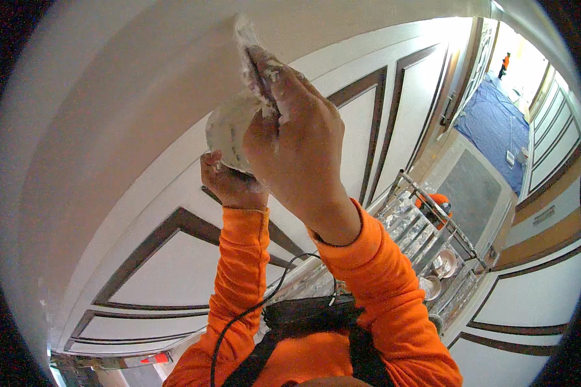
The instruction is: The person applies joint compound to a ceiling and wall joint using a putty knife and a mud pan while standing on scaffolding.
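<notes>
My right hand (297, 135) is raised, closed on a narrow tool (248, 39) caked in white paste, its tip against or very close to the beige upper wall; I cannot tell whether it is a brush or a scraper. My left hand (229, 180), lower and partly behind the right, grips a round, pale, paste-smeared container (226, 126). White smears mark the fingers of both hands. Dark-trimmed white wall panels (361, 135) stand behind them.
Below me, a metal scaffold platform (400, 219) holds pale buckets (444, 263), and a person in orange (432, 201) is beside it. Down the corridor lie blue sheeting (484, 129) and, farther off, another person (505, 63). Panelled walls line both sides.
</notes>
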A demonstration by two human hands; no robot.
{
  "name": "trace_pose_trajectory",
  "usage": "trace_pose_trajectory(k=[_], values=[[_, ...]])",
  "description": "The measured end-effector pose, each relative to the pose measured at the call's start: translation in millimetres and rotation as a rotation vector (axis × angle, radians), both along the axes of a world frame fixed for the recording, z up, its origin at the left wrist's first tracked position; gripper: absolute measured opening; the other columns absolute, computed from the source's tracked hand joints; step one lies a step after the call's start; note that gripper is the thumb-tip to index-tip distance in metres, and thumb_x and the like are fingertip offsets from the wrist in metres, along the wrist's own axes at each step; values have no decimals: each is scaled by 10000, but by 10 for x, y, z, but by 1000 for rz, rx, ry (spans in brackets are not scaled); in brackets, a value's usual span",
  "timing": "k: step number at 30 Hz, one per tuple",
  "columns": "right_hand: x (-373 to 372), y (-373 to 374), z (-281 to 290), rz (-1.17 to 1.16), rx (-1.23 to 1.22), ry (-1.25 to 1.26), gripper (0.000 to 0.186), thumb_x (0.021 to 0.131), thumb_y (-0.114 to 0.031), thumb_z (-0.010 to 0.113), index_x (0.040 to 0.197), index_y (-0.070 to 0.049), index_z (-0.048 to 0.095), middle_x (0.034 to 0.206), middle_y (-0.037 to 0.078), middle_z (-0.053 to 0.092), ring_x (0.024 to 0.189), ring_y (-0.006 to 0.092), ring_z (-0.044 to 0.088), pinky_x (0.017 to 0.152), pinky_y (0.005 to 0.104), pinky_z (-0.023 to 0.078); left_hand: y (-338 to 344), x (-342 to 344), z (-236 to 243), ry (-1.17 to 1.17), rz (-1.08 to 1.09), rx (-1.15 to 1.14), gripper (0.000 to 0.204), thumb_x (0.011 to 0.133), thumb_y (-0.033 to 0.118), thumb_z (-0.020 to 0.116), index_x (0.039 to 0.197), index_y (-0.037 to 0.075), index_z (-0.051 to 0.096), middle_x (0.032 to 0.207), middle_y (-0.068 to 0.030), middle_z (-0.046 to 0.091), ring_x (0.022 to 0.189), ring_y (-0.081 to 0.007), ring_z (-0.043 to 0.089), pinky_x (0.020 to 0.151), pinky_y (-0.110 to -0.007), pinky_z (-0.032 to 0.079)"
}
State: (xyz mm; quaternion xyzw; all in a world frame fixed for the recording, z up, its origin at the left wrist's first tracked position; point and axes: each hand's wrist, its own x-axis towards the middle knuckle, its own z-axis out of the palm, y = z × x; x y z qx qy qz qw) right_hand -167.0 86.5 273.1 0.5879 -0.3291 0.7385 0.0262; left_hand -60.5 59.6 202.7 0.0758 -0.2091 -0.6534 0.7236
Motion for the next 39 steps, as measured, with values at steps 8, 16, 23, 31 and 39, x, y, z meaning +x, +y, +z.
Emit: trace_pose_trajectory(k=[8, 16, 23, 31, 39], values=[[53, 521, -310, 129, 244, 531, 344, 697, -178, 599, 1037, -132, 587, 1043, 100, 583, 918, 302, 587, 722, 416, 508, 22, 509, -403, 62, -49, -106, 574, 681, 297, 490, 1177, 10, 484, 1182, -175, 520, 1076, -310, 508, 913, -422, 430], [-722, 656, -926, 31, 207, 870, 354, 657, -59, 583, 1003, -125, 623, 1062, 96, 596, 1002, 281, 582, 816, 387, 497, 181, 360, -532, -52, 30, 151, 566, 680, 326, 501, 1183, 68, 503, 1227, -124, 497, 1111, -303, 477, 930, -468, 392], [-1587, -640, -1102, 419, 186, -306, 298, 765, -81, 578, 1059, -46, 542, 1058, 101, 580, 962, 254, 588, 861, 446, 477, 150, 404, -825, -138, 8, 214, 573, 696, 453, 483, 1160, 120, 531, 1242, -90, 489, 1155, -285, 443, 940, -473, 375], [-875, -1454, -788, 796, -294, -1012, 457, 752, -116, 588, 1194, -110, 473, 1083, 93, 550, 958, 281, 564, 866, 527, 453, 328, 758, -975, -87, 151, 190, 629, 672, 444, 668, 1159, 85, 495, 1212, -120, 528, 1072, -308, 502, 893, -471, 386], [-612, -847, -950, 179, -226, -444, 372, 765, -10, 588, 1130, -72, 548, 1154, 103, 554, 1021, 285, 558, 907, 453, 446, 369, 827, -869, -263, 364, 292, 593, 701, 402, 549, 1201, 93, 474, 1271, -109, 469, 1142, -301, 452, 959, -473, 358]])
